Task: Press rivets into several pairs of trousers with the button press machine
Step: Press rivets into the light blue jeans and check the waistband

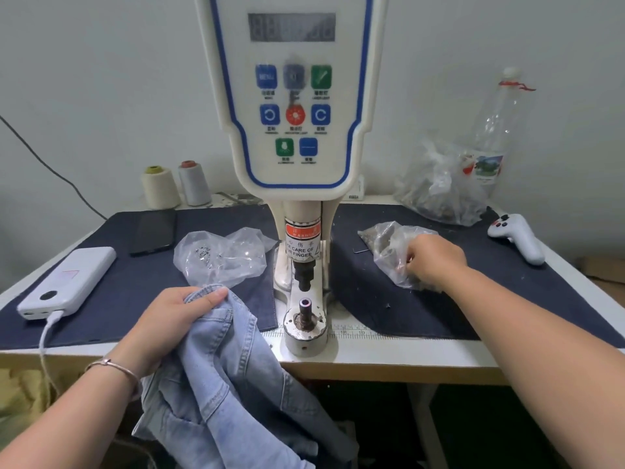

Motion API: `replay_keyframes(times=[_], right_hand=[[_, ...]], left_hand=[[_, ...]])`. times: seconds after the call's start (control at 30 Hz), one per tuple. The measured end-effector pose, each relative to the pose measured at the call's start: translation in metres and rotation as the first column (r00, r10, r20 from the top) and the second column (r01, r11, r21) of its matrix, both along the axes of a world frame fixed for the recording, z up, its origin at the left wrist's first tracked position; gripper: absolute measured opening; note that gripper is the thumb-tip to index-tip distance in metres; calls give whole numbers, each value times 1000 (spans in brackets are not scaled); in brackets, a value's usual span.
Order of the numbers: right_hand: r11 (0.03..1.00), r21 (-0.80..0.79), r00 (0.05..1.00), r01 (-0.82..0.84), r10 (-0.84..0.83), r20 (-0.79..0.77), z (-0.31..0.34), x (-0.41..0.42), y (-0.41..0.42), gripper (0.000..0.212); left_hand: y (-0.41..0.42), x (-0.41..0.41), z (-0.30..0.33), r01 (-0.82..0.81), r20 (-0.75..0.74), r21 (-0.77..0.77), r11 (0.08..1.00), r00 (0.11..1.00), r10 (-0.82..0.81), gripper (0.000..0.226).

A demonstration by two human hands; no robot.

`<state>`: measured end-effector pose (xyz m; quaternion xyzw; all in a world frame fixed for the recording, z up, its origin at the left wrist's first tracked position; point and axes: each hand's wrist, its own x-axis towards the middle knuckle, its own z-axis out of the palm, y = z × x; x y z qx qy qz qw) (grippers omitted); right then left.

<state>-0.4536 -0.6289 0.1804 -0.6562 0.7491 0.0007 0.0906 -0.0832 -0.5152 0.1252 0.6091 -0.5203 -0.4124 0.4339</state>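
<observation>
Trousers (230,377), pale denim, hang off the near table edge left of the button press machine (297,137), bunched in your left hand (176,319), which grips the fabric. Your right hand (434,262), fingers curled, digs into the bag of rivets (392,252); whether it has one I cannot tell. You seem to be loading: next, seat a rivet on the lower die (305,304).
</observation>
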Motion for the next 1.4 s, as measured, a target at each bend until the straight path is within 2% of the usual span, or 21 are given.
replay_keyframes(times=[0.1,0.2,0.3,0.4,0.43,0.47,0.53,0.57,0.77,0.83,0.93,0.97,1.03,1.13,1.27,1.4], right_hand=[[998,-64,1000,3,-2,13,-6,-2,1,6],[991,-135,1000,10,-8,11,-13,-4,0,10],[998,4,998,55,-55,-11,-10,-2,-5,8],[976,201,996,83,-85,0,-2,-1,-12,30],[973,220,997,68,-72,11,-2,-1,-11,32],[988,154,1000,24,-27,14,-5,-4,-10,28],[989,-140,998,-58,61,20,-17,-11,-5,17],[975,-216,997,-59,67,33,-21,-13,0,16],[927,-373,981,-44,110,158,-30,-27,13,14],[868,-497,960,-11,148,236,-30,-31,26,10],[701,-705,897,107,239,373,-30,-35,52,8],[675,-716,857,178,251,450,-31,-35,60,7],[704,-631,720,326,247,648,-33,-32,73,3],[818,-400,417,412,221,882,-36,-17,88,9],[934,-156,67,323,141,988,-37,17,106,8],[988,-25,-136,152,46,990,-32,50,119,3]], left_hand=[[0,-1,1,3,-10,-10,1000,1000,-3,55],[0,-1,1,5,-16,-16,1000,1000,-5,54],[0,-1,0,6,-17,-17,1000,1000,-6,53],[0,-1,1,3,-22,-16,1000,1000,-3,52],[1,-1,1,3,-24,-16,1000,1000,-3,52],[1,-1,1,2,-25,-16,1000,1000,-2,53],[1,0,1,1,-23,-15,1000,1000,-1,56],[2,0,1,2,-19,-15,1000,1000,-3,58],[-1,1,-1,2,-18,-20,1000,1000,-2,57],[-1,0,-2,-3,-18,-20,1000,1000,3,55],[-1,1,-3,-10,-14,-25,1000,1000,10,56],[-1,0,-2,-12,-13,-28,1000,1000,12,56],[-1,-1,-2,-15,-11,-35,999,1000,15,55],[-1,-2,-2,-17,-17,-46,999,1000,16,54],[0,-1,-4,-20,-13,-55,998,1000,19,51],[0,-2,-4,-22,2,-63,998,1000,22,40]])
